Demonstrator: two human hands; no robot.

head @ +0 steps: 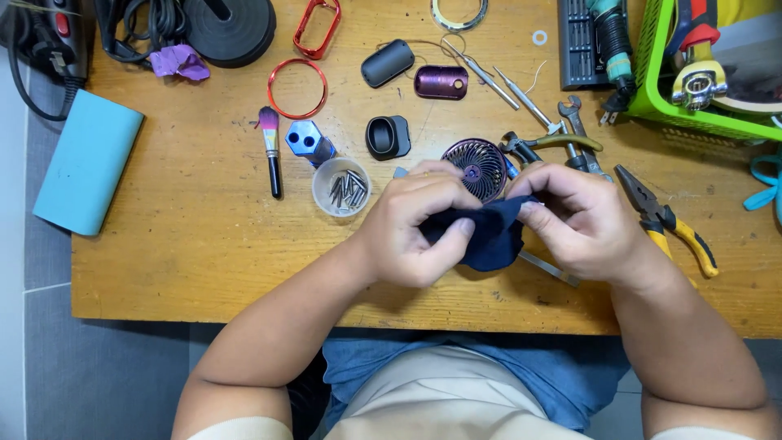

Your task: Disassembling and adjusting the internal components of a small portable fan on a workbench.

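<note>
Together, left hand and right hand pinching soft navy cloth, round ribbed purple fan grille behind

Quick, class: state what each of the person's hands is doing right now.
Left hand: closed, pinching the dark blue cloth.
Right hand: closed, gripping the other side of the same cloth.
</note>
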